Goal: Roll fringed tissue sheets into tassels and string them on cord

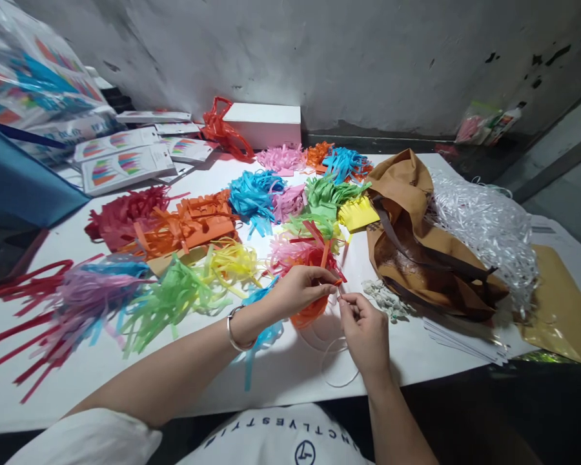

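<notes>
My left hand (306, 289) is closed in a pinch on an orange paper strip (338, 282), over the near end of the pink and orange fringed paper. Just to its right, my right hand (366, 330) is also pinched shut, its fingertips close to that strip; what lies between them is too small to make out. Beneath both hands is an orange paper tassel (308, 314). A thin white cord (339, 385) curls in a loop on the table under my right hand. Light blue paper strips (266, 336) show below my left wrist.
Fringed paper bundles in red (126, 216), orange (193, 223), blue (254, 197) and green (169, 303) spread across the white table (213, 387). A brown bag (411, 239) and shiny white strands (484, 226) lie right. Printed packets (126, 168) and a white box (266, 123) stand behind.
</notes>
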`<state>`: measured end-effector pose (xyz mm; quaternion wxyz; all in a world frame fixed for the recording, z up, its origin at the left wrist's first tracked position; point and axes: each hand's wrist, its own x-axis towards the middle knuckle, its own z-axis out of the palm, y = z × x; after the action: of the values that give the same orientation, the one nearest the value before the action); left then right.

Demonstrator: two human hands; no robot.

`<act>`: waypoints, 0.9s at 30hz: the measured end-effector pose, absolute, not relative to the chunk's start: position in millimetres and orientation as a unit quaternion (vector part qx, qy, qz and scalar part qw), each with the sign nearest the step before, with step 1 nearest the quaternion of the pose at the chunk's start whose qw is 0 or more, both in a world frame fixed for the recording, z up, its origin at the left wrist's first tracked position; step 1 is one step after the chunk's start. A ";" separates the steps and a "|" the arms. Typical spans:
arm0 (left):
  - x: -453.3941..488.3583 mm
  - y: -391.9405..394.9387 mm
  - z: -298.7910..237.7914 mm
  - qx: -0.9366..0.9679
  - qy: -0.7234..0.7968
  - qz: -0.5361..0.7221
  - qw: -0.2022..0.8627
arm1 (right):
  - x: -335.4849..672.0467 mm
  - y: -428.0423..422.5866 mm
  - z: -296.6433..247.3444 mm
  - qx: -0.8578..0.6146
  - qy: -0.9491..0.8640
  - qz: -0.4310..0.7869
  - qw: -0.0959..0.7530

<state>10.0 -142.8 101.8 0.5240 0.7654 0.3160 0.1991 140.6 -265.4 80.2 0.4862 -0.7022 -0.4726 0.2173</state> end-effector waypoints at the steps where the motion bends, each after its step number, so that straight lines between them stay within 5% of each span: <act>1: 10.0 -142.7 100.8 0.759 0.319 0.200 0.531 | 140.2 -265.1 80.4 -0.703 -0.473 0.217 0.486; 6: 10.1 -142.5 97.7 0.714 0.323 0.207 0.585 | 138.7 -262.6 80.8 -0.704 -0.473 0.217 0.484; 17: 10.4 -142.7 95.1 0.738 0.358 0.213 0.531 | 135.2 -260.3 85.1 -0.685 -0.440 0.262 0.518; 27: 7.1 -154.2 84.7 0.897 0.224 0.264 0.274 | 138.3 -250.6 67.2 -0.584 -0.339 0.432 0.597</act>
<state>7.1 -154.2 84.7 0.2736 0.8974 0.2240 0.2640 138.3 -250.6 67.2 0.5971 -0.5844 -0.3390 0.4323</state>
